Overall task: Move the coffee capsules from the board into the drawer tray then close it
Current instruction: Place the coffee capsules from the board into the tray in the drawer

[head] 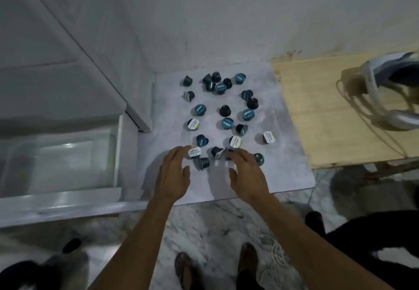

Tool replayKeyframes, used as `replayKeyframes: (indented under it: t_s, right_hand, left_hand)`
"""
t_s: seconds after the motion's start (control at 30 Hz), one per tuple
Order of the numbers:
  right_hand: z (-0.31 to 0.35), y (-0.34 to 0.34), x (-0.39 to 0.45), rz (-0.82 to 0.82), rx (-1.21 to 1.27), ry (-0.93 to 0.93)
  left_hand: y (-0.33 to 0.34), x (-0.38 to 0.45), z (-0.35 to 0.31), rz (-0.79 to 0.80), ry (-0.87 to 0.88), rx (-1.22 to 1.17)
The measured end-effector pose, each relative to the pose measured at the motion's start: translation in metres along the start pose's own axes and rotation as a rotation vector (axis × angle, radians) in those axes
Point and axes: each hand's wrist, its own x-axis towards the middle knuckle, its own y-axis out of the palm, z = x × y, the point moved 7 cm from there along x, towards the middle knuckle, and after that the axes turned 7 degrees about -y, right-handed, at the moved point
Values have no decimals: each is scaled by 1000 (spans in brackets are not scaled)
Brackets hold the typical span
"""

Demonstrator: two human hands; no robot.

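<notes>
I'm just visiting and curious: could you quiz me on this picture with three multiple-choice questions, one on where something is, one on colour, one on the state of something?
1. Where is the drawer tray relative to the board?
A. To its left
B. To its right
C. On top of it

2. What colour is the lid of the capsule nearest the left hand?
A. Red
B. White
C. Orange

3. What state is the drawer in?
A. Pulled open
B. Shut
C. Removed and upside down

Answers: 1 A, the tray lies left of the board. 2 B, the white-lidded capsule sits at the fingertips. 3 A, the tray's inside shows, holding no capsules yet.
</notes>
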Motion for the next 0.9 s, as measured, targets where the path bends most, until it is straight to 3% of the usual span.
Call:
replayKeyframes:
  t_s: [0.13, 0.27, 0.47, 0.9]
  right_hand:
    - [-11, 19, 6, -181, -90, -39]
    - [-20, 28, 10, -330, -112, -76]
    - [-23, 35, 10, -429, -87, -147]
    - [-29, 29, -6, -553, -4, -119]
  left_hand:
    - [20, 16, 11, -41, -3, 50]
    - [24, 25, 14, -135, 166, 49]
    - [30, 21, 22, -230, 226, 2]
    - [19, 2, 22, -418, 232, -59]
